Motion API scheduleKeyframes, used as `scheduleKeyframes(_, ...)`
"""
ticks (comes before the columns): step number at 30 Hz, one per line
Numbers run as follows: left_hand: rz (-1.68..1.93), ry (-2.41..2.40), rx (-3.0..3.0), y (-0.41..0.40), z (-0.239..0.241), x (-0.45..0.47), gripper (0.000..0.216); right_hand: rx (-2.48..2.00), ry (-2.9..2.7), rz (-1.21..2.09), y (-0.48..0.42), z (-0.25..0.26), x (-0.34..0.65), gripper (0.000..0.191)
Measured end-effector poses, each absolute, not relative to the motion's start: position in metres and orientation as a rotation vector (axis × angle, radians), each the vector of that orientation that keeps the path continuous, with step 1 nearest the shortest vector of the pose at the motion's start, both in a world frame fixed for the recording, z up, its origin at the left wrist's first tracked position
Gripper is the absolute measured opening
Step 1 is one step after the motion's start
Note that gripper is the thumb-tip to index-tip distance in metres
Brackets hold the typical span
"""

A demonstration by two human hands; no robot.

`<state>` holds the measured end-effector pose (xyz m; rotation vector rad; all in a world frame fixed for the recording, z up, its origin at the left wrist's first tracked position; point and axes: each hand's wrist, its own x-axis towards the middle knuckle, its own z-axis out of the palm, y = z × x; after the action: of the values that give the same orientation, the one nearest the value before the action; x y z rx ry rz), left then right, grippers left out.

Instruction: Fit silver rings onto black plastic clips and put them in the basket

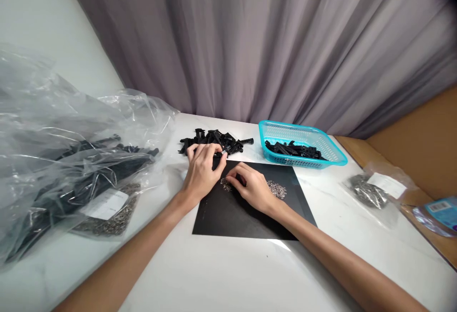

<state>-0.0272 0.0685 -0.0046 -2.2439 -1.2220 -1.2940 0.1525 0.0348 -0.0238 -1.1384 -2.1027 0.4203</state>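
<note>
My left hand (203,169) is closed on a small black plastic piece (220,153) at the near edge of a loose pile of black plastic pieces (214,140). My right hand (252,186) rests on a black mat (243,207), fingers curled in a pinch over a small heap of tiny metal parts (276,189). What the right fingers hold, if anything, is hidden. The two hands almost touch at the mat's far edge.
A turquoise basket (333,152) with more black pieces stands at the back right. Large clear plastic bags (71,160) of black and metal parts lie at the left. A small bag of metal parts (371,190) lies at the right beside a cardboard box (424,145). A grey curtain hangs behind.
</note>
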Motion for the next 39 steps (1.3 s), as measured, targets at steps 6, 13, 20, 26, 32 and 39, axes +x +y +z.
scheduleKeyframes(6, -1.271, -1.23, -2.267, 0.067, -0.004, -0.027, 0.006, -1.154, -2.063, 0.51, 0.031, -0.018, 0.153, 0.01)
scheduleKeyframes(13, -1.374, -1.255, -2.323, 0.07, -0.008, -0.026, 0.007, -1.121, -2.034, 0.545, 0.025, -0.015, 0.153, 0.016)
scheduleKeyframes(20, -1.59, -1.215, -2.427, 0.069, -0.007, -0.024, 0.015, -1.074, -1.976, 0.625, 0.028, -0.019, 0.154, 0.017)
scheduleKeyframes(26, -1.635, -1.24, -2.487, 0.069, -0.008, -0.025, 0.02, -1.074, -1.943, 0.706, 0.032, -0.019, 0.155, 0.017)
scheduleKeyframes(32, -1.639, -1.241, -2.517, 0.07, -0.011, -0.027, 0.022, -1.066, -1.994, 0.702, 0.034, -0.016, 0.157, 0.015)
scheduleKeyframes(39, -1.539, -1.28, -2.493, 0.069, -0.01, -0.027, 0.023, -1.024, -2.059, 0.68, 0.036, -0.013, 0.162, 0.018)
